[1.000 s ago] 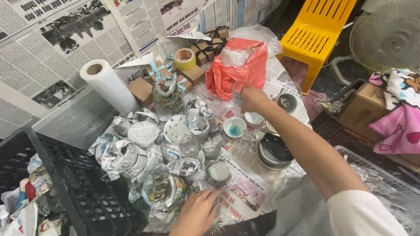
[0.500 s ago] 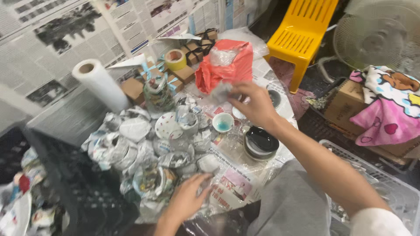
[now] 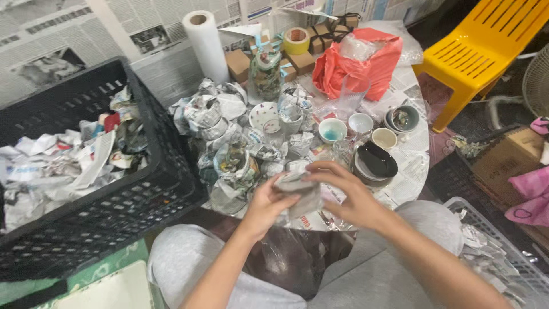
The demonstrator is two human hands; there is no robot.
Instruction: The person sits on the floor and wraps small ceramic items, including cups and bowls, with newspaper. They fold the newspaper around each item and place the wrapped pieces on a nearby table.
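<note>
Head view, hands: the left hand (image 3: 267, 201) and right hand (image 3: 349, 194) both close on one small bundle (image 3: 297, 191), a thing part-wrapped in newspaper and clear plastic, held just above the near edge of the tabletop (image 3: 409, 183).
Left hand: curled under and behind the bundle, thumb on top.
Right hand: fingers bent over the bundle's far side, palm facing the left hand.
Bundle contents: too covered to tell.
Beyond the hands: wrapped glasses (image 3: 231, 163), small cups (image 3: 333, 129) and a dark bowl (image 3: 377, 160), close together.
Left of the left hand: a black crate (image 3: 163, 166) of crumpled paper.
Doing it well, as I judge: keep the bundle low over the lap, support it from below, and turn it slowly, elbows clear of the dark bowl.
</note>
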